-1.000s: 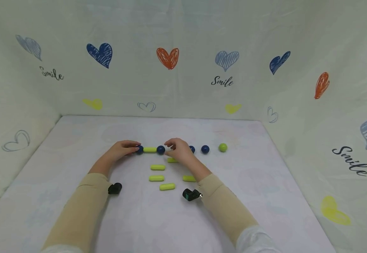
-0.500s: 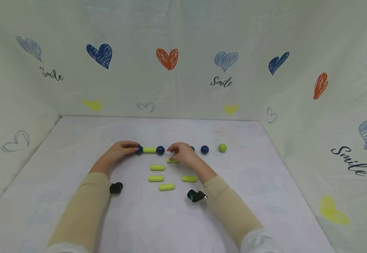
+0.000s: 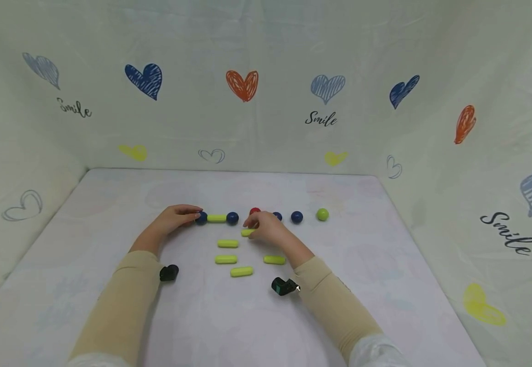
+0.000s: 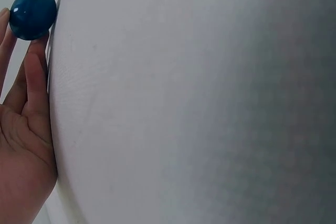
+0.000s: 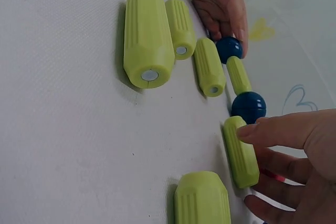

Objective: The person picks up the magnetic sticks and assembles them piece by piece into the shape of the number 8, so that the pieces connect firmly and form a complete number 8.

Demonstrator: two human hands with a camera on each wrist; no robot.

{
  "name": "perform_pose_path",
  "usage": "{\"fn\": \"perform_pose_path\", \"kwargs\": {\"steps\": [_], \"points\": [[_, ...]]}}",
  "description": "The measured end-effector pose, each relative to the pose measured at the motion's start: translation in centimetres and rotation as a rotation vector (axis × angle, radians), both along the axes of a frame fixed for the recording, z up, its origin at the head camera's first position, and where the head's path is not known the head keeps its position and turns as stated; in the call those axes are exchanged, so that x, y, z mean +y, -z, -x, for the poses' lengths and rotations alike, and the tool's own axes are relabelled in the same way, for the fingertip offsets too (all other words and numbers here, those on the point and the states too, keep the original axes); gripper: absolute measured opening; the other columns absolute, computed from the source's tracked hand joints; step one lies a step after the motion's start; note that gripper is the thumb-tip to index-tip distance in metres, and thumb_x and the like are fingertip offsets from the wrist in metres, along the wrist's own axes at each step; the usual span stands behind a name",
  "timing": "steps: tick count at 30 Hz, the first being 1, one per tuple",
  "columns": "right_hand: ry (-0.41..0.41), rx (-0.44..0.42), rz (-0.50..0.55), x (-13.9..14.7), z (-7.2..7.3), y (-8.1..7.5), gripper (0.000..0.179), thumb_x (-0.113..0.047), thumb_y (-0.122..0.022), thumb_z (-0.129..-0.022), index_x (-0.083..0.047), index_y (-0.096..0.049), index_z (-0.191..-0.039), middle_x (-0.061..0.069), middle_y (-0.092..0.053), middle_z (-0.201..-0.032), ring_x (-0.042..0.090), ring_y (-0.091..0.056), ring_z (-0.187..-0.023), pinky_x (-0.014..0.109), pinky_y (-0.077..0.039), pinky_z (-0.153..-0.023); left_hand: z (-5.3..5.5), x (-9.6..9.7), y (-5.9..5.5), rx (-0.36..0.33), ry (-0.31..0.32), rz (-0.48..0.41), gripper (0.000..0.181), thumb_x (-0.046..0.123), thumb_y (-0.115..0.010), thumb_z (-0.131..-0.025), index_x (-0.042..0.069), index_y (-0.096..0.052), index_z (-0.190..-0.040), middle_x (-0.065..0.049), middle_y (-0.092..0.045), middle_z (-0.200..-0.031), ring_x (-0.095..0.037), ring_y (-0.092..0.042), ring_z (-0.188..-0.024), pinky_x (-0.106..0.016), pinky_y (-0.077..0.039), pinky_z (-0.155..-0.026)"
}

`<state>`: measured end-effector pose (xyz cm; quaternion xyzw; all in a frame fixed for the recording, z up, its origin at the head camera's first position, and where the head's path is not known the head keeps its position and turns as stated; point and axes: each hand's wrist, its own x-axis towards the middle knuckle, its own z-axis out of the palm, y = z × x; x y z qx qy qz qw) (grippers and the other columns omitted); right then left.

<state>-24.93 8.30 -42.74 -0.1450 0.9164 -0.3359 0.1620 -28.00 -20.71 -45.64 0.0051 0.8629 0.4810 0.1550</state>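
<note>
My left hand (image 3: 171,218) pinches a dark blue ball (image 4: 32,15) between thumb and fingers at the left end of a short row. A yellow-green magnetic rod (image 3: 217,218) joins it to a second blue ball (image 5: 249,107). Just right of that row, my right hand (image 3: 268,228) has its thumb on another yellow-green rod (image 5: 241,153), with fingers curled along its far side. This rod's near end overlaps the second ball in the right wrist view. Behind the right hand a red ball (image 3: 254,210) shows partly, and a blue ball (image 3: 277,216) is half hidden.
Several loose yellow-green rods lie nearer the person, among them a rod (image 3: 228,243) and another rod (image 3: 274,260); one rod (image 5: 148,38) shows a silvery disc in its end. Further right stand a blue ball (image 3: 296,217) and a green ball (image 3: 323,214). Printed cloth hangs behind the table (image 3: 339,316).
My right hand has drawn back slightly from the second blue ball and come down onto the rod in front of it. The red ball has come into sight. The left hand stays on its ball.
</note>
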Motion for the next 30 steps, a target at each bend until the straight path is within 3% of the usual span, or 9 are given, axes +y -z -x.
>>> {"fn": "perform_pose_path", "kwargs": {"steps": [11, 22, 30], "points": [[-0.003, 0.024, -0.005, -0.3, 0.0, 0.5, 0.028, 0.003, -0.071, -0.084, -0.01, -0.072, -0.108, 0.0, -0.064, -0.099, 0.016, -0.057, -0.09, 0.031, -0.049, -0.082, 0.1, 0.0, -0.1, -0.022, -0.027, -0.06, 0.047, 0.033, -0.064, -0.095, 0.004, -0.06, -0.132, -0.018, -0.052, -0.138, -0.028, -0.051, -0.12, -0.039, -0.044, -0.1], [0.006, 0.024, 0.018, -0.7, 0.1, 0.4, 0.028, 0.003, -0.07, -0.086, -0.012, -0.072, -0.109, -0.001, -0.062, -0.097, 0.017, -0.056, -0.089, 0.029, -0.05, -0.079, 0.1, 0.1, 0.0, -0.028, -0.045, -0.05, 0.048, 0.034, -0.064, -0.095, 0.004, -0.06, -0.132, -0.018, -0.053, -0.138, -0.028, -0.051, -0.118, -0.037, -0.045, -0.097], [-0.018, 0.074, 0.017, -1.8, 0.2, -0.2, 0.026, 0.0, -0.07, -0.086, -0.012, -0.072, -0.109, 0.001, -0.063, -0.102, 0.017, -0.056, -0.092, 0.028, -0.049, -0.078, 0.0, 0.1, -0.2, -0.026, -0.045, -0.058, 0.047, 0.033, -0.064, -0.095, 0.004, -0.06, -0.132, -0.017, -0.053, -0.137, -0.027, -0.051, -0.117, -0.036, -0.045, -0.096]]}}
